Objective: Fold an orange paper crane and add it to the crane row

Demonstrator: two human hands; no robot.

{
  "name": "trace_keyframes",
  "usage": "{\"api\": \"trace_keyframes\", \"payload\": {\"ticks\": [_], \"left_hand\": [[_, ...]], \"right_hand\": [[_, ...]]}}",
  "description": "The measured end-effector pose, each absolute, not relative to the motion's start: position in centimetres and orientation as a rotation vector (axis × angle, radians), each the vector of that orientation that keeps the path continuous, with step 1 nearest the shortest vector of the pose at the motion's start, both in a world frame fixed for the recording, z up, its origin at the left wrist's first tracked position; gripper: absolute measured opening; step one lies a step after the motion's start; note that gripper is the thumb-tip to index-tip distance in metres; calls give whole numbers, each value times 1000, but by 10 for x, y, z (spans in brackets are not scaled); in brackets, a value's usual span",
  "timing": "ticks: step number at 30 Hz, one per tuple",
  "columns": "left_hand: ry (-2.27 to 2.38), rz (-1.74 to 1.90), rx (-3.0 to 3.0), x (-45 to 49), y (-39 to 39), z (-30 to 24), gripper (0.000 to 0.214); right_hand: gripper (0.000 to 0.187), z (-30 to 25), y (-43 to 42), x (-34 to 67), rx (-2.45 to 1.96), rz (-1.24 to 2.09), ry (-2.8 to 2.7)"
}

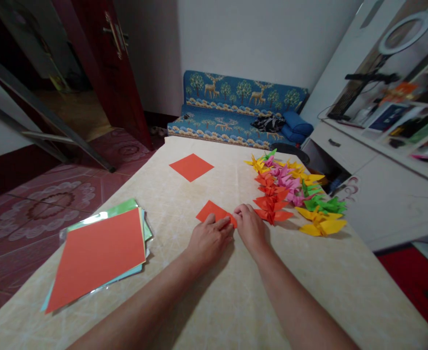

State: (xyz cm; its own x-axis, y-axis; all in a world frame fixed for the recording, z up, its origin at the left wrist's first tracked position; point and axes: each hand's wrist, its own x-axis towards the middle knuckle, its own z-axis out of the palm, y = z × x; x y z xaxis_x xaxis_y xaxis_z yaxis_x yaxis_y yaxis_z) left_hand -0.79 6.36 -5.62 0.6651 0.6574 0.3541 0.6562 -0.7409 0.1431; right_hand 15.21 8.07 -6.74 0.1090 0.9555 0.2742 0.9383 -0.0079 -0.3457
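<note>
A folded red-orange sheet of origami paper (214, 210) lies on the table in front of me, its near edge partly hidden by my hands. My left hand (214, 237) rests on it from the left, fingers stretched out and pressing the paper down. At the paper's right corner, my right hand (248, 221) is closed, with fingertips pinching the edge. Just right of that hand stand red folded paper cranes (271, 209). Farther back lies a flat red-orange square (191, 167), turned like a diamond and touched by neither hand.
Pink cranes (288, 182), green cranes (326, 204) and yellow cranes (321, 223) crowd the table's right side. A stack of coloured paper (99, 255) lies at the left on the pale tablecloth (162, 311). Beyond are a blue sofa (231, 116) and a white cabinet (392, 194).
</note>
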Motion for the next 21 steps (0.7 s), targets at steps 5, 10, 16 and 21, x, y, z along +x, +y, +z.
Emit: {"api": "trace_keyframes", "payload": {"ticks": [5, 10, 16, 21], "left_hand": [[1190, 554, 2815, -10, 62, -56, 32], [1224, 539, 2805, -10, 62, -55, 33], [1261, 546, 2858, -7, 58, -64, 34], [1234, 524, 2998, -1, 52, -66, 28]], "right_hand": [[9, -69, 75, 160, -1833, 151, -1858], [11, -67, 70, 166, -1783, 187, -1859], [10, -68, 63, 179, -1774, 221, -1840], [10, -64, 59, 180, -1709, 262, -1840]]}}
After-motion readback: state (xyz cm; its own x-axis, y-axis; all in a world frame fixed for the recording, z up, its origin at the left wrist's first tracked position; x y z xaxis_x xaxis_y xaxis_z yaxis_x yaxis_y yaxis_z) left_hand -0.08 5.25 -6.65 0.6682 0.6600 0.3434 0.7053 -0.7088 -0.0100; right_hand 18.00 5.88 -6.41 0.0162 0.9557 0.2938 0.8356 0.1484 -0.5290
